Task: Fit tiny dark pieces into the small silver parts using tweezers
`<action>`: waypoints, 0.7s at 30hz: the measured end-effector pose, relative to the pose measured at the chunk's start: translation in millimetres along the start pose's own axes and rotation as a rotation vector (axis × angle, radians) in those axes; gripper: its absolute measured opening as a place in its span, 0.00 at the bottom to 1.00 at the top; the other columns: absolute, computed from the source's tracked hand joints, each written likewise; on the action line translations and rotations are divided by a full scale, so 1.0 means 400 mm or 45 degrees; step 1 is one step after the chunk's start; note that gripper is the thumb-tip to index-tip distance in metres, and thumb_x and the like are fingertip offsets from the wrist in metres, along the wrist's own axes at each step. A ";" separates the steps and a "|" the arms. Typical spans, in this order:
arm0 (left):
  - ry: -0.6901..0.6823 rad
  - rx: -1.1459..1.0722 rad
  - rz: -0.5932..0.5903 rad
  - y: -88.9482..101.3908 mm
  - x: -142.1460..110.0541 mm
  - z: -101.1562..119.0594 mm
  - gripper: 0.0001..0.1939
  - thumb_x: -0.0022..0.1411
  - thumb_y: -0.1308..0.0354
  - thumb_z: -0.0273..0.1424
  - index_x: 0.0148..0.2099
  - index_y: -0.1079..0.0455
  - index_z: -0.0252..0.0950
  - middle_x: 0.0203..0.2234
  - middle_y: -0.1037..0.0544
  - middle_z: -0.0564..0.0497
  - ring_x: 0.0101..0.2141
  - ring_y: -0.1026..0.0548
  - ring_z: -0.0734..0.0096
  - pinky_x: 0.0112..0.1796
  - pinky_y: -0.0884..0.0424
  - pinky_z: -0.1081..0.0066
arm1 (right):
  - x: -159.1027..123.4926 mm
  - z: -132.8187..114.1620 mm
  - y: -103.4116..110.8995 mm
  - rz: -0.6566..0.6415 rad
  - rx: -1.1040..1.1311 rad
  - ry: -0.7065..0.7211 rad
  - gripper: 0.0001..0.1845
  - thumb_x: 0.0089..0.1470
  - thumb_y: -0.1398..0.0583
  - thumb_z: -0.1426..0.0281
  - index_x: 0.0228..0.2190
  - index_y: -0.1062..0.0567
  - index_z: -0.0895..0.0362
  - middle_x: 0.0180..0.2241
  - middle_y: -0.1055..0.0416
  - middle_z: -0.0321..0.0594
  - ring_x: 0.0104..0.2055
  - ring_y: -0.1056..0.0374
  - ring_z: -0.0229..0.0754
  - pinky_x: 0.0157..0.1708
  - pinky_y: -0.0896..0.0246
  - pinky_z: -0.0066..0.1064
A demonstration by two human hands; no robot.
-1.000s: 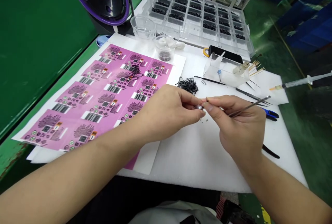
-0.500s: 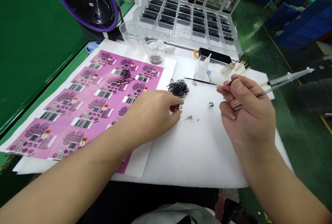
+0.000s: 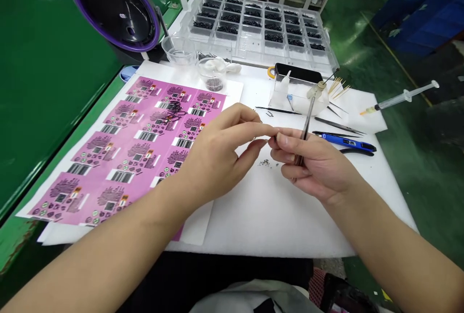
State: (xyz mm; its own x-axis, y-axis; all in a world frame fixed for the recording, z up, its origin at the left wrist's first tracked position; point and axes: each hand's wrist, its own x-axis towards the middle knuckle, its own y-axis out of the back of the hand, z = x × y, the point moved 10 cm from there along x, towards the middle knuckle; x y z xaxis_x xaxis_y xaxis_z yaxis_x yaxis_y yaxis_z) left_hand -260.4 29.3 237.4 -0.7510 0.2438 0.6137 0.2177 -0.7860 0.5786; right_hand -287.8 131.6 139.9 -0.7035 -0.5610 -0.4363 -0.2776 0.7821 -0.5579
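Tweezers are held aslant in the right hand, its fingers clamped on them. Its fingertips are met by the forefinger of the left hand, whose thumb is set slightly apart; whether anything is gripped there cannot be told. Grains are seen on the mat, between the hands.

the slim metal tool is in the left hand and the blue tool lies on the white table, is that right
Not quite: the slim metal tool is in the right hand, not the left, as the head view shows. The blue tool does lie on the white table.
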 end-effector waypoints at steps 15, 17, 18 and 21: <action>0.097 0.004 0.008 0.029 0.009 -0.013 0.05 0.58 0.40 0.18 0.36 0.24 0.29 0.32 0.25 0.48 0.32 0.29 0.75 0.32 0.29 0.72 | 0.005 -0.020 0.009 0.070 -0.139 0.156 0.14 0.53 0.34 0.61 0.31 0.19 0.60 0.25 0.30 0.36 0.20 0.50 0.25 0.13 0.59 0.15; 0.173 -0.031 0.014 0.066 0.012 -0.025 0.05 0.58 0.39 0.19 0.36 0.25 0.32 0.32 0.24 0.50 0.32 0.27 0.74 0.32 0.29 0.71 | 0.000 -0.056 0.026 0.133 -0.216 0.297 0.18 0.55 0.37 0.57 0.30 0.19 0.61 0.24 0.31 0.38 0.19 0.50 0.27 0.14 0.59 0.19; 0.210 -0.055 0.047 0.093 0.013 -0.029 0.06 0.57 0.38 0.19 0.36 0.25 0.34 0.32 0.23 0.51 0.32 0.26 0.73 0.32 0.29 0.70 | -0.003 -0.072 0.034 0.155 -0.239 0.355 0.20 0.57 0.38 0.55 0.30 0.19 0.61 0.23 0.31 0.38 0.19 0.50 0.27 0.14 0.59 0.20; 0.266 -0.027 0.330 0.216 0.009 -0.023 0.08 0.55 0.35 0.20 0.35 0.24 0.38 0.31 0.21 0.55 0.32 0.25 0.73 0.32 0.27 0.69 | -0.013 -0.107 0.056 0.200 -0.286 0.466 0.22 0.59 0.41 0.54 0.29 0.19 0.60 0.22 0.33 0.38 0.19 0.49 0.30 0.15 0.59 0.24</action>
State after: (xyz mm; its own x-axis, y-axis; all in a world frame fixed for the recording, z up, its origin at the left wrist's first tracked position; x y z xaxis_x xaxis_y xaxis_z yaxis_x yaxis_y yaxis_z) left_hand -250.0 -43.2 284.5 -0.7844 -0.0855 0.6143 0.4068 -0.8186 0.4054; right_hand -318.2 163.8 159.8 -0.9221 -0.3295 -0.2030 -0.2555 0.9123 -0.3202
